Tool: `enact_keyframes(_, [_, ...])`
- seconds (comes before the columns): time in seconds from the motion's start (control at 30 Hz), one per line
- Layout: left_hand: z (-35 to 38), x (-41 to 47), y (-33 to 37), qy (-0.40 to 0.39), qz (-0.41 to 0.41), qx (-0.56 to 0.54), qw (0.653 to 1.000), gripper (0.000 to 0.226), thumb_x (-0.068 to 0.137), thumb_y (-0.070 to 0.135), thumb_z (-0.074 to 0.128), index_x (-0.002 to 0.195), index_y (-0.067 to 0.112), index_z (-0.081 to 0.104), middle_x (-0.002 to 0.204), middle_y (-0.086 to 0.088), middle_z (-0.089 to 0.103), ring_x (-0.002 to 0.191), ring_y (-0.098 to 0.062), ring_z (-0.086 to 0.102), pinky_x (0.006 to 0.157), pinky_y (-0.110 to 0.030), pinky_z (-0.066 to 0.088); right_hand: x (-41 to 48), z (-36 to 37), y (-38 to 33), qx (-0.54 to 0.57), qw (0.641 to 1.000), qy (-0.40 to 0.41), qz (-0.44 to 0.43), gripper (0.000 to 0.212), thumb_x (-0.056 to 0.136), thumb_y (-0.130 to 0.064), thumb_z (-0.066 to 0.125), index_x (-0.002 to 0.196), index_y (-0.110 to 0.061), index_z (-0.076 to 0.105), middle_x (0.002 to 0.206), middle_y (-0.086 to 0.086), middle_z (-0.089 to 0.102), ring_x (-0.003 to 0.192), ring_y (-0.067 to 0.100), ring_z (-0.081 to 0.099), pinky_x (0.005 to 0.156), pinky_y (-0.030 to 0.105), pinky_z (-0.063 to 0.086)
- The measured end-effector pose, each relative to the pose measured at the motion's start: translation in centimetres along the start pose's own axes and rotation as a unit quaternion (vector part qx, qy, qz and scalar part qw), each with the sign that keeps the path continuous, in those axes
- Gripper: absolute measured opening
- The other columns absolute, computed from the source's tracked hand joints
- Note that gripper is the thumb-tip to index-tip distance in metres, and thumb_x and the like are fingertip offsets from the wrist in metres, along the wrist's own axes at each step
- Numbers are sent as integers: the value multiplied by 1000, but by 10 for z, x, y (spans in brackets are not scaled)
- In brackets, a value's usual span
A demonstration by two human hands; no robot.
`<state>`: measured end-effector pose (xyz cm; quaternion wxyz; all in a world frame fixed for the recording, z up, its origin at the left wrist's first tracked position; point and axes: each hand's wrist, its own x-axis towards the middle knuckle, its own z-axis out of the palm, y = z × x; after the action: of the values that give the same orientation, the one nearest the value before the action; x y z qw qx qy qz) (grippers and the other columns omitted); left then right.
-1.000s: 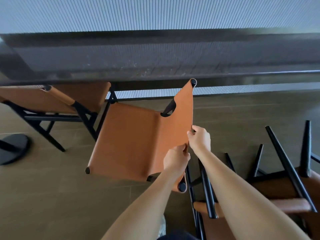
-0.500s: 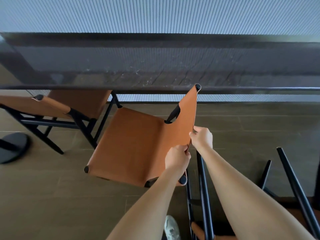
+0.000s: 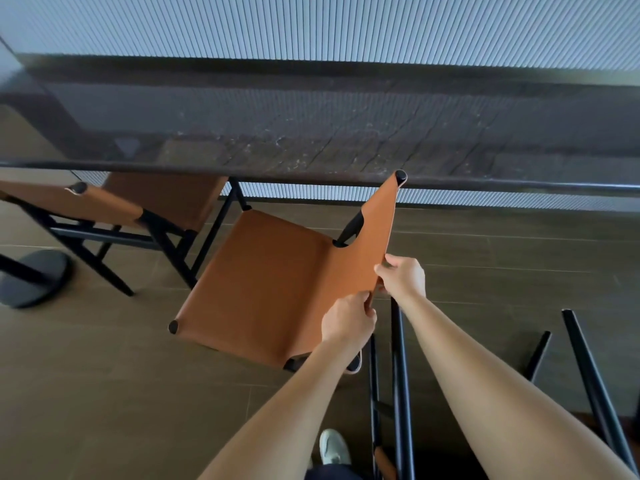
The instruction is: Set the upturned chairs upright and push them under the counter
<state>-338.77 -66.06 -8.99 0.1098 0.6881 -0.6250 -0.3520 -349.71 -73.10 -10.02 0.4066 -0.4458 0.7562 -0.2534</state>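
Note:
A tan leather chair (image 3: 270, 278) with a black frame stands upright in front of the dark counter (image 3: 311, 133), turned sideways, its backrest on the right. My left hand (image 3: 346, 318) grips the top edge of that backrest near its lower end. My right hand (image 3: 403, 275) grips the same edge a little higher. The backrest's far corner lies right at the counter's front edge. A second tan chair (image 3: 162, 199) stands upright to the left, its seat partly under the counter. Upturned chairs (image 3: 398, 393) lie at the lower right, black legs pointing up.
A round black table base (image 3: 33, 282) sits on the floor at the left. A ribbed grey wall (image 3: 311, 26) rises behind the counter. My shoe (image 3: 332, 446) shows at the bottom, close to the upturned legs. Brown floor tiles (image 3: 104, 375) lie open at the lower left.
The chair I hold has moved forward toward the counter, its backrest corner now at the counter's edge. The view has shifted forward, so the upturned chairs sit lower right. Both hands keep their grip.

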Motion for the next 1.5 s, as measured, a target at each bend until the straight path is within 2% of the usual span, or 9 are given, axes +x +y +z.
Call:
enact_keyframes(0.1, [0, -4, 1, -62, -32, 52, 996, 35, 90, 37, 56, 118, 21, 44, 82, 5, 54, 73, -18, 58, 64, -31, 51, 0, 0, 2, 13, 1000, -5, 26, 39, 97, -35, 55, 129, -14, 62, 87, -2, 69, 78, 19, 70, 77, 41, 61])
enact_keyframes(0.17, [3, -10, 0, -104, -59, 128, 985, 53, 87, 30, 59, 131, 15, 34, 83, 2, 53, 75, -21, 57, 64, -31, 46, 0, 1, 4, 27, 998, -22, 53, 49, 98, -43, 50, 135, -12, 55, 104, 5, 70, 84, 20, 70, 78, 40, 61])
enact_keyframes(0.23, [5, -16, -1, -111, -63, 176, 976, 44, 84, 14, 55, 126, 8, 42, 79, 0, 53, 77, -22, 61, 63, -30, 44, -1, 4, 6, 45, 995, -42, 72, 53, 97, -45, 50, 138, -11, 49, 107, 7, 69, 88, 21, 70, 76, 38, 61])
enact_keyframes(0.37, [7, -23, 0, -90, -44, 202, 974, 27, 87, 8, 49, 114, 10, 52, 100, -5, 64, 90, -26, 62, 68, -30, 40, -2, 6, 4, 87, 989, -68, 96, 47, 98, -43, 51, 129, -9, 52, 99, 9, 70, 83, 20, 71, 72, 37, 62])
enact_keyframes(0.6, [-8, -41, -30, -75, -28, 245, 966, 24, 87, 6, 49, 109, 10, 56, 91, -3, 59, 72, -22, 48, 64, -31, 37, 0, 2, 2, 135, 981, -89, 110, 31, 96, -36, 57, 113, -9, 59, 104, 10, 71, 88, 21, 72, 77, 41, 61])
enact_keyframes(0.87, [-51, -92, -113, -71, -51, 307, 948, 29, 84, 6, 47, 109, 15, 60, 101, -2, 67, 95, -27, 64, 71, -32, 44, -26, 39, -13, 183, 961, -158, 138, 18, 94, -34, 62, 93, -17, 57, 96, 8, 68, 80, 23, 72, 64, 39, 62])
enact_keyframes(1.03, [-77, -115, -149, -53, -60, 322, 943, 33, 83, 4, 46, 110, 16, 61, 103, -2, 68, 97, -28, 64, 71, -32, 42, -48, 75, -25, 181, 953, -198, 144, 23, 96, -21, 60, 113, -7, 59, 108, 15, 67, 84, 31, 73, 76, 47, 61])
enact_keyframes(1.23, [-95, -132, -178, -41, -63, 337, 938, 38, 79, 3, 45, 110, 18, 61, 102, -1, 68, 97, -27, 63, 66, -29, 39, -68, 101, -35, 173, 958, -190, 130, 20, 93, 6, 50, 111, -2, 56, 109, 16, 68, 79, 29, 72, 70, 45, 62])
enact_keyframes(1.5, [-105, -150, -197, -42, -73, 347, 934, 36, 79, 6, 47, 109, 20, 59, 101, -1, 68, 97, -29, 64, 65, -29, 36, -90, 117, -24, 174, 963, -149, 144, 26, 91, 8, 52, 113, -6, 56, 112, 13, 65, 76, 30, 71, 65, 43, 62])
